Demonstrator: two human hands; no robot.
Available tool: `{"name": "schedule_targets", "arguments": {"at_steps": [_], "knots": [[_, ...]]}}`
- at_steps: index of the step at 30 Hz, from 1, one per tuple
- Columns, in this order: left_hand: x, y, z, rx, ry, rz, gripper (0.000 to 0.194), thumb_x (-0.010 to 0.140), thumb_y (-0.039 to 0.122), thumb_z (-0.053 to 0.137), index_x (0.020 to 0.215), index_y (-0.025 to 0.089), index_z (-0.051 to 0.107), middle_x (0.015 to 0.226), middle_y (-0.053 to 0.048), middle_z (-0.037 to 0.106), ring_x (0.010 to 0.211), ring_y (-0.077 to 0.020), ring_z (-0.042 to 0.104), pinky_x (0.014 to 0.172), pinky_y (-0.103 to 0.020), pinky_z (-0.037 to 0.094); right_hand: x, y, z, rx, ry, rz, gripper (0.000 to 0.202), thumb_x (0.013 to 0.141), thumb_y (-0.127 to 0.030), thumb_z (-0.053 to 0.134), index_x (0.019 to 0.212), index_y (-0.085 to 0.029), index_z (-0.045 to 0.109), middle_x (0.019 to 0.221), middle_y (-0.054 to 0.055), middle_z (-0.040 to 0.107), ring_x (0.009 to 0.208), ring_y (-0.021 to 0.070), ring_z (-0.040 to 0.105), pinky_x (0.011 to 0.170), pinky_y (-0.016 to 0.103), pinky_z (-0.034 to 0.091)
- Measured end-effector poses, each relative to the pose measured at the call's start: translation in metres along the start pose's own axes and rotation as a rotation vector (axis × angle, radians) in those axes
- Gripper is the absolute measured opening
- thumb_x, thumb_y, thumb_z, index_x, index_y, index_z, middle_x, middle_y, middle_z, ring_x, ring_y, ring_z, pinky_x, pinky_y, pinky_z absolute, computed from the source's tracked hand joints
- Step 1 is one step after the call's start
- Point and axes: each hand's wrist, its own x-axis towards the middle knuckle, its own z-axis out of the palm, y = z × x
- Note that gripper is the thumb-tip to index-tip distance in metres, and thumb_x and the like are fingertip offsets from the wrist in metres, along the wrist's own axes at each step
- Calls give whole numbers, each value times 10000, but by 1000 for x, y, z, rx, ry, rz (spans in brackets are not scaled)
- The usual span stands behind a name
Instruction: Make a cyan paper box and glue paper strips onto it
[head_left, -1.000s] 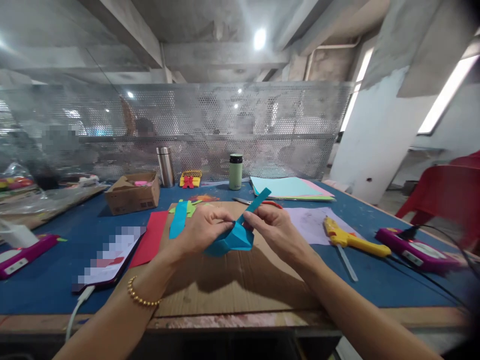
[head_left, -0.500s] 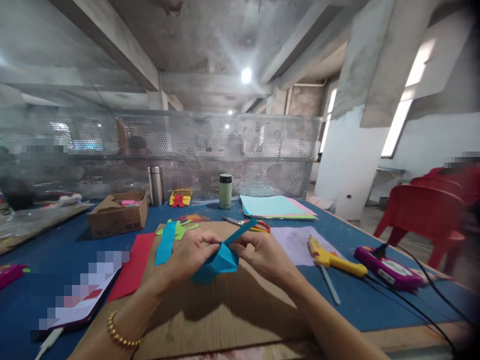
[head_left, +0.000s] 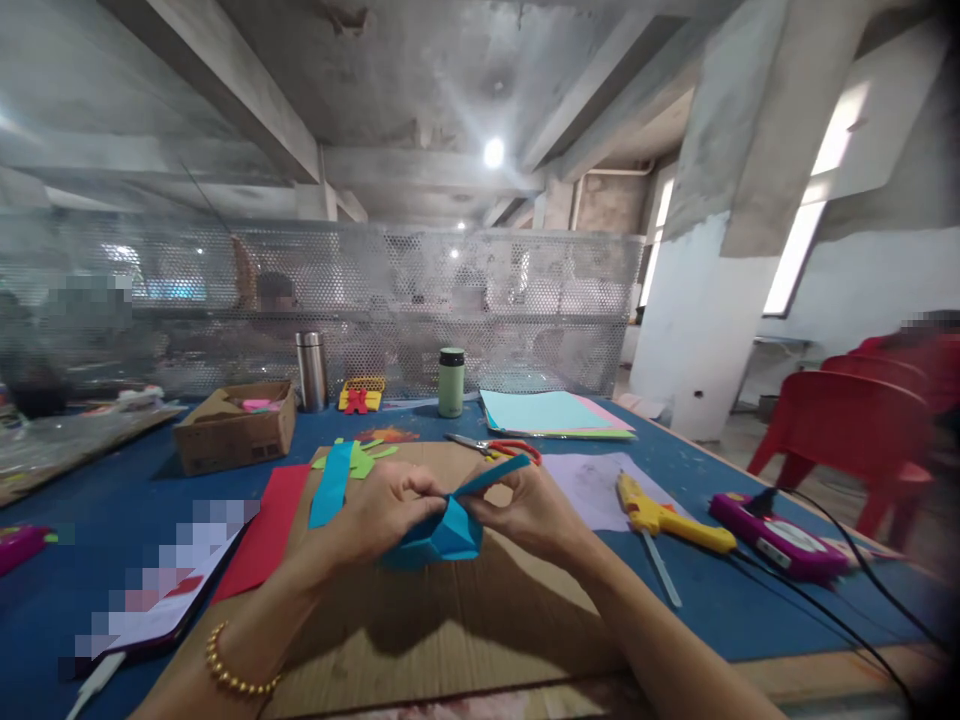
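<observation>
Between my hands is a blue folded paper shape (head_left: pixel 456 532), raised over a sheet of brown cardboard (head_left: pixel 450 640). My left hand (head_left: pixel 401 505) pinches its upper left edge between thumb and fingers. On the other side, my right hand (head_left: pixel 517 505) grips the paper where a narrow strip sticks out up and to the right. Just left of my left hand lies a flat blue paper strip (head_left: pixel 332 487), next to green paper cutouts (head_left: pixel 364 460). Scissors with red handles (head_left: pixel 514 450) rest behind my right hand. The folds under my fingertips are hidden.
A yellow glue gun (head_left: pixel 667 525) and a purple power strip (head_left: pixel 780 537) with cables lie right. Left are red paper (head_left: pixel 262 535), a phone (head_left: pixel 172 590) and a cardboard box (head_left: pixel 238 430). Behind stand a steel flask (head_left: pixel 312 372), a green bottle (head_left: pixel 451 385) and stacked coloured paper (head_left: pixel 551 412).
The projecting strip has swung lower and further right, now lying across my right fingers. My right hand has turned slightly, and the folded shape has tipped a little. My left hand keeps its pinch.
</observation>
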Motion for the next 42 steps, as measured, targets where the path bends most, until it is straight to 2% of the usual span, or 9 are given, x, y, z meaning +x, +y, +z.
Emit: {"name": "schedule_targets", "arguments": {"at_steps": [4, 11, 17, 22, 26, 31, 35, 39, 42], "knots": [[0, 1, -1, -18, -6, -36, 210, 760, 279, 578, 708, 173, 752, 666, -11, 694, 658, -150, 580, 610, -237, 394, 1, 3, 2, 29, 11, -4, 110, 772, -180, 638, 738, -182, 742, 736, 15, 728, 716, 160, 644, 680, 274, 537], [-1, -4, 2, -79, -17, -74, 212, 755, 260, 587, 779, 195, 787, 741, -26, 738, 710, -168, 629, 654, -242, 450, -1, 3, -1, 37, 13, -32, 97, 796, -180, 633, 765, -167, 724, 755, 25, 726, 729, 161, 645, 722, 293, 540], [-1, -5, 3, -9, -32, -45, 231, 782, 292, 566, 670, 207, 749, 632, -2, 666, 644, -158, 558, 581, -231, 388, -1, 0, -3, -1, 23, -44, 87, 793, -157, 613, 733, -172, 674, 714, 9, 674, 705, 144, 598, 699, 276, 517], [-2, -1, 2, 67, -82, 11, 256, 783, 296, 543, 620, 180, 703, 583, 3, 613, 641, -150, 516, 623, -243, 363, 0, -4, -6, -38, -40, -77, 55, 783, -161, 639, 748, -171, 681, 726, 5, 684, 704, 140, 609, 685, 258, 513], [-3, -2, 2, 95, -98, -6, 261, 788, 316, 544, 652, 167, 709, 622, -8, 626, 659, -152, 532, 634, -245, 368, 0, -5, -8, -18, -66, -51, 67, 773, -158, 648, 757, -168, 712, 732, 16, 709, 691, 145, 617, 671, 255, 502], [-1, -6, 4, 65, -128, -43, 289, 781, 349, 535, 625, 156, 683, 590, 3, 558, 635, -144, 486, 598, -239, 341, 1, -6, -6, -55, -8, -43, 82, 719, -138, 630, 699, -165, 705, 668, 4, 687, 637, 131, 587, 622, 230, 473], [0, -9, 5, -1, -130, -52, 292, 790, 358, 541, 662, 153, 705, 611, 1, 574, 649, -146, 492, 597, -237, 350, 0, -5, -5, -87, 18, -71, 87, 724, -158, 616, 659, -166, 673, 650, 1, 672, 620, 126, 569, 628, 232, 468], [0, -13, 6, -9, -93, -52, 290, 799, 362, 554, 658, 162, 710, 624, -1, 598, 650, -152, 520, 586, -231, 365, 4, 1, -5, -77, 9, 32, 116, 776, -193, 618, 681, -167, 679, 678, -2, 670, 656, 132, 581, 616, 225, 453], [2, -18, 4, -56, -79, -77, 292, 800, 361, 547, 681, 162, 726, 662, -14, 655, 661, -164, 561, 606, -238, 396, 4, 6, -5, -160, -82, 107, 296, 857, -300, 615, 598, -160, 644, 580, -13, 602, 562, 110, 506, 520, 214, 368]]}}
